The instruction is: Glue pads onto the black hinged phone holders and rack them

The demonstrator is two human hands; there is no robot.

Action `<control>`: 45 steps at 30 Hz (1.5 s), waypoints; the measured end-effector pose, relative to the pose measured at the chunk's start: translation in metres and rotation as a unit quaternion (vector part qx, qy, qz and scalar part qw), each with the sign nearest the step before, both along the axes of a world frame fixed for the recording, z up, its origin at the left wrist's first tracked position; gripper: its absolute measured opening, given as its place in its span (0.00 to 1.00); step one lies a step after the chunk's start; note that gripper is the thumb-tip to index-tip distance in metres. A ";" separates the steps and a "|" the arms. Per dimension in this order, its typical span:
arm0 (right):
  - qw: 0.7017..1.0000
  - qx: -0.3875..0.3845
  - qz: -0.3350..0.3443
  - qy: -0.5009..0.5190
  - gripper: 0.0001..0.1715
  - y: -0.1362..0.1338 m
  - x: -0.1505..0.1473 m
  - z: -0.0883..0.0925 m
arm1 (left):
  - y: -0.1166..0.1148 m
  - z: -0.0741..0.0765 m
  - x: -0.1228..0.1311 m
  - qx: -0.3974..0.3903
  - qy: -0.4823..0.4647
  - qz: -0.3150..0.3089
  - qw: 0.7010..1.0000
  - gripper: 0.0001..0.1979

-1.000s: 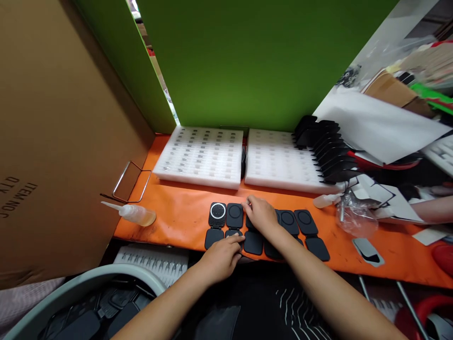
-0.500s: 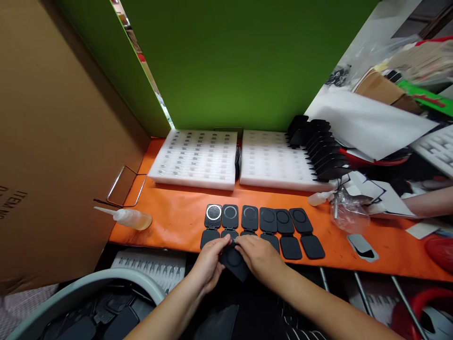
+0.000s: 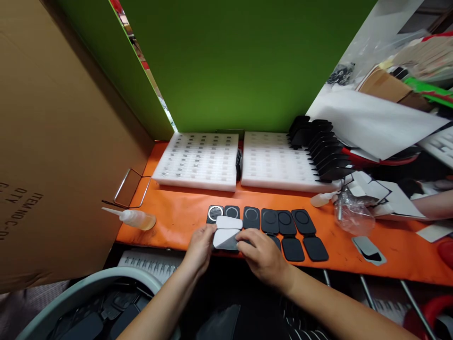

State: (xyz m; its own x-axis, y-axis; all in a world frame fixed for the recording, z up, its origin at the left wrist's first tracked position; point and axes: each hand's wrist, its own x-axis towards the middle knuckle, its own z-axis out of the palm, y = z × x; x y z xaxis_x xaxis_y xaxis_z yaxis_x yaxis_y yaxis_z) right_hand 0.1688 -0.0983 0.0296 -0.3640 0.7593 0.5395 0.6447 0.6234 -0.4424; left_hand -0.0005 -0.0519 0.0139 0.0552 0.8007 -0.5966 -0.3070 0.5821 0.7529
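Note:
My left hand (image 3: 200, 248) grips the left edge of a two-panel folding charger pad (image 3: 223, 241), its thumb and fingers closed on it. The pad is opened out, and its pale faces catch the light; a darker grey wedge shows at the lower right. My right hand (image 3: 264, 257) has its fingers curled and pinched at the pad's right edge. Behind the hands lies a row of black folding charger pads (image 3: 251, 218) with ring marks, several of them opened flat. The held pad and my right hand partly cover this row.
Two white foam trays (image 3: 196, 183) stand behind, the right one bearing upright black panels (image 3: 329, 152). A dropper bottle (image 3: 138, 219) lies left; a smaller one (image 3: 321, 199) lies right, by a plastic bag (image 3: 354, 217). A grey bucket (image 3: 141, 277) holds black parts. Another person's arm (image 3: 433, 204) reaches in at right.
The charger pad between my hands has been raised and turned from its dark ringed face to pale faces. My right hand has shifted from its top to its right edge.

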 end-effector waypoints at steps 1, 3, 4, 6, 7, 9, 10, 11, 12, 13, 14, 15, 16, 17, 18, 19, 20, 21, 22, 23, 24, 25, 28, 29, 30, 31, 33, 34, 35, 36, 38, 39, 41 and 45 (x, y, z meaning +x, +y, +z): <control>0.999 0.007 -0.004 0.050 0.15 0.001 0.003 0.003 | 0.008 0.000 -0.005 0.049 0.040 0.009 0.998 0.15; 0.990 0.020 -0.032 0.138 0.21 0.003 0.009 0.009 | 0.025 -0.003 -0.019 0.129 0.115 0.024 0.985 0.16; 0.983 0.022 -0.048 0.177 0.23 0.003 0.012 0.011 | 0.034 -0.006 -0.027 0.154 0.147 0.032 0.977 0.17; 0.968 0.016 -0.070 0.242 0.24 0.005 0.020 0.013 | 0.049 -0.013 -0.043 0.175 0.189 0.052 0.965 0.18; 0.960 0.010 -0.074 0.270 0.25 0.006 0.024 0.014 | 0.054 -0.016 -0.049 0.173 0.199 0.066 0.962 0.19; 0.943 0.000 -0.085 0.321 0.23 0.008 0.032 0.012 | 0.060 -0.020 -0.058 0.160 0.200 0.080 0.963 0.20; 0.932 -0.007 -0.105 0.347 0.22 0.009 0.036 0.010 | 0.060 -0.020 -0.059 0.153 0.193 0.075 0.966 0.21; 0.917 -0.018 -0.133 0.376 0.21 0.009 0.040 0.008 | 0.059 -0.019 -0.057 0.149 0.186 0.062 0.969 0.22; 0.899 -0.032 -0.164 0.404 0.20 0.009 0.044 0.006 | 0.057 -0.017 -0.053 0.149 0.179 0.044 0.971 0.22; 0.880 -0.050 -0.195 0.429 0.19 0.009 0.047 0.004 | 0.054 -0.014 -0.047 0.152 0.175 0.025 0.972 0.22; 0.864 -0.067 -0.222 0.447 0.19 0.007 0.049 0.001 | 0.052 -0.012 -0.040 0.158 0.173 0.007 0.972 0.22; 0.851 -0.082 -0.246 0.457 0.18 0.005 0.052 -0.001 | 0.050 -0.009 -0.031 0.164 0.172 -0.012 0.971 0.21; 0.844 -0.093 -0.265 0.457 0.16 0.001 0.054 -0.002 | 0.049 -0.007 -0.022 0.170 0.172 -0.031 0.970 0.20; 0.840 -0.099 -0.283 0.452 0.15 -0.003 0.056 -0.004 | 0.049 -0.005 -0.012 0.178 0.172 -0.050 0.968 0.18; 0.839 -0.101 -0.302 0.441 0.14 -0.007 0.059 -0.004 | 0.050 -0.004 -0.002 0.186 0.171 -0.068 0.965 0.17; 0.838 -0.100 -0.319 0.431 0.13 -0.013 0.062 -0.005 | 0.052 -0.003 0.009 0.197 0.170 -0.085 0.962 0.16; 0.836 -0.099 -0.335 0.424 0.12 -0.018 0.065 -0.004 | 0.055 -0.003 0.019 0.211 0.168 -0.098 0.958 0.15; 0.833 -0.095 -0.347 0.420 0.12 -0.023 0.069 -0.003 | 0.057 -0.002 0.030 0.225 0.165 -0.107 0.954 0.15; 0.830 -0.090 -0.355 0.420 0.10 -0.029 0.074 -0.001 | 0.059 0.000 0.041 0.240 0.161 -0.115 0.950 0.14; 0.829 -0.083 -0.360 0.420 0.09 -0.033 0.078 0.000 | 0.060 0.002 0.051 0.253 0.156 -0.123 0.947 0.13; 0.831 -0.072 -0.360 0.418 0.07 -0.037 0.084 0.002 | 0.060 0.004 0.061 0.263 0.149 -0.134 0.944 0.13; 0.836 -0.056 -0.359 0.412 0.06 -0.041 0.090 0.004 | 0.058 0.007 0.071 0.269 0.141 -0.148 0.941 0.12; 0.847 0.014 -0.377 0.374 0.03 -0.048 0.107 0.005 | 0.044 0.017 0.096 0.261 0.108 -0.209 0.936 0.11; 0.846 0.034 -0.387 0.364 0.03 -0.049 0.112 0.004 | 0.037 0.020 0.103 0.251 0.093 -0.227 0.936 0.11; 0.843 0.046 -0.398 0.358 0.04 -0.049 0.115 0.003 | 0.030 0.022 0.110 0.240 0.074 -0.243 0.937 0.10; 0.842 0.045 -0.404 0.354 0.07 -0.049 0.118 0.001 | 0.022 0.024 0.116 0.226 0.053 -0.255 0.939 0.11; 0.855 0.001 -0.386 0.345 0.16 -0.049 0.119 -0.002 | 0.008 0.026 0.126 0.202 0.011 -0.270 0.941 0.11; 0.866 -0.030 -0.365 0.341 0.22 -0.049 0.117 -0.002 | 0.002 0.026 0.130 0.193 -0.006 -0.273 0.942 0.12; 0.874 -0.057 -0.343 0.340 0.26 -0.049 0.115 -0.003 | -0.003 0.026 0.134 0.187 -0.018 -0.270 0.944 0.12; 0.878 -0.075 -0.325 0.344 0.28 -0.049 0.113 -0.003 | -0.006 0.026 0.137 0.183 -0.027 -0.262 0.947 0.13; 0.872 -0.091 -0.307 0.371 0.25 -0.048 0.107 -0.002 | -0.010 0.024 0.143 0.176 -0.040 -0.236 0.955 0.14; 0.863 -0.099 -0.304 0.392 0.22 -0.047 0.104 -0.001 | -0.011 0.022 0.145 0.170 -0.048 -0.222 0.959 0.15; 0.840 -0.139 -0.294 0.435 0.18 -0.046 0.101 0.000 | -0.011 0.019 0.147 0.153 -0.067 -0.207 0.964 0.17; 0.807 -0.194 -0.306 0.466 0.16 -0.042 0.105 0.001 | -0.010 0.011 0.143 0.116 -0.108 -0.203 0.966 0.19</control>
